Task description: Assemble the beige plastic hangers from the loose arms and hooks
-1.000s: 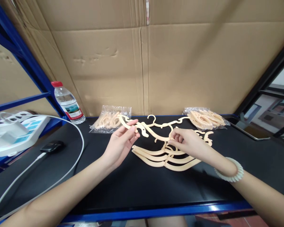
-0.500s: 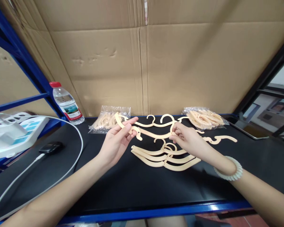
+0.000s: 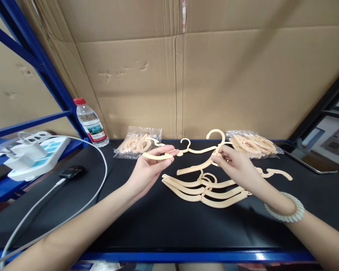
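Note:
My left hand (image 3: 151, 169) pinches a small curved beige piece (image 3: 155, 156) between thumb and fingers. My right hand (image 3: 233, 162) grips a beige hanger (image 3: 196, 167) near the base of its upright hook; its long arm points left, apart from the left hand's piece. Below both hands, several beige hangers (image 3: 183, 190) lie overlapped on the black table top. Another hanger (image 3: 202, 151) lies behind, partly hidden by my hands. A loose wavy piece (image 3: 281, 173) rests to the right of my right hand.
Clear bags of beige parts lie at the back left (image 3: 138, 143) and back right (image 3: 251, 145). At the left are a water bottle (image 3: 93, 126), a power strip (image 3: 51, 152), a black device (image 3: 72, 171) and a white cable. A flat tray-like object (image 3: 310, 160) lies far right.
The hanger in my right hand has tilted, its arm swinging down and its hook rising. The left piece has turned and now sits apart from it. The view has shifted slightly left.

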The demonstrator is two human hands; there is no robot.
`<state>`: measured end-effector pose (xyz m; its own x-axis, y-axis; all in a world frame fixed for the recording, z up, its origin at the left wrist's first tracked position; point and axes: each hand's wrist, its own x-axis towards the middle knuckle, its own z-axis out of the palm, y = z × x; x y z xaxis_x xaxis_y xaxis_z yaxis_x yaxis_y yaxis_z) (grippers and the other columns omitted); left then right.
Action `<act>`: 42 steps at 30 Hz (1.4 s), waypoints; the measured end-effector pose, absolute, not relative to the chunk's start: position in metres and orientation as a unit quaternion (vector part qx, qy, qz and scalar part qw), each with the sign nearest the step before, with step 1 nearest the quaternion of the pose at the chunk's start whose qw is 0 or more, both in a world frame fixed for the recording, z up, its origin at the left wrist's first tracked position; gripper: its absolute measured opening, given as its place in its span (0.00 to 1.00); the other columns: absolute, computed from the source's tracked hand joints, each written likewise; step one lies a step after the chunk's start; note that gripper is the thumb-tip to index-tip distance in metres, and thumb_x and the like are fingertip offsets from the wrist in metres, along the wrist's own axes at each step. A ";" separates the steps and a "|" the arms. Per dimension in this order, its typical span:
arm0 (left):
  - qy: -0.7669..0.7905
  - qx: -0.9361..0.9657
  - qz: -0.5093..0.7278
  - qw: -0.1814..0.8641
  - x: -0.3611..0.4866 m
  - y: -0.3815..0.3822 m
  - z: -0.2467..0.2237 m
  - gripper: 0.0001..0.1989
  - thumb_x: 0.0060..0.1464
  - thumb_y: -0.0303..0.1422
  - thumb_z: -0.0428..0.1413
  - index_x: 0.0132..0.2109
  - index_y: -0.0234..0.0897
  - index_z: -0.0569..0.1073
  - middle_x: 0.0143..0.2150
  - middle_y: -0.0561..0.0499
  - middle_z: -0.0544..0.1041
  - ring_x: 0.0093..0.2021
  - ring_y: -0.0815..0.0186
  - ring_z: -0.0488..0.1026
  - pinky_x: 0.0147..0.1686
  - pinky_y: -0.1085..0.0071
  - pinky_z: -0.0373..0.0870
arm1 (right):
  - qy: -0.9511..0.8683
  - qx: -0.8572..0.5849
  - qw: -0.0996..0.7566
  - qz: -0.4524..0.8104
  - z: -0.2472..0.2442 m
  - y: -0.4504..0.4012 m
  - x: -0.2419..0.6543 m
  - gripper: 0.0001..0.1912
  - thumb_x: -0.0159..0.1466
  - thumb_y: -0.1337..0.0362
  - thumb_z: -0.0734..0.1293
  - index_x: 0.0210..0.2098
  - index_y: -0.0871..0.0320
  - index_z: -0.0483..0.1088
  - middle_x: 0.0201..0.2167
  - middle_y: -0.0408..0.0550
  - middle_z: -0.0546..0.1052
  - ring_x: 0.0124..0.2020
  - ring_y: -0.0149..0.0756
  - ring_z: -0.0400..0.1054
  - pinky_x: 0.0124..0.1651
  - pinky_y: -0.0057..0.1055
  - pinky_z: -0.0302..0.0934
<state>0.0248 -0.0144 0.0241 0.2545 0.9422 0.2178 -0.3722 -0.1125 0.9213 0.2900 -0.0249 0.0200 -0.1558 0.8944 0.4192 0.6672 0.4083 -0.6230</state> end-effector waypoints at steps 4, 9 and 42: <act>0.302 0.502 0.573 0.573 0.025 -0.010 0.021 0.07 0.45 0.30 0.68 0.34 0.34 0.81 0.41 0.48 0.81 0.32 0.70 0.79 0.32 0.79 0.74 | -0.721 -0.497 0.441 0.198 0.018 -0.022 0.293 0.13 0.67 0.54 0.61 0.31 0.56 0.63 0.23 0.40 0.64 0.25 0.32 0.59 0.28 0.30 0.56; 0.300 0.533 0.581 0.537 0.024 -0.008 0.022 0.09 0.53 0.35 0.64 0.35 0.34 0.76 0.34 0.52 0.78 0.23 0.75 0.73 0.21 0.81 0.66 | -0.703 -0.490 0.474 0.205 0.017 -0.022 0.293 0.13 0.67 0.53 0.62 0.34 0.56 0.64 0.24 0.42 0.65 0.27 0.33 0.61 0.28 0.30 0.59; 0.226 0.466 0.423 0.743 0.023 -0.009 0.022 0.10 0.51 0.29 0.65 0.32 0.33 0.70 0.45 0.45 0.79 0.42 0.59 0.81 0.40 0.70 0.78 | -0.725 -0.419 0.547 -0.010 0.019 -0.035 0.283 0.04 0.66 0.62 0.63 0.34 0.53 0.66 0.30 0.46 0.74 0.26 0.35 0.68 0.29 0.32 0.63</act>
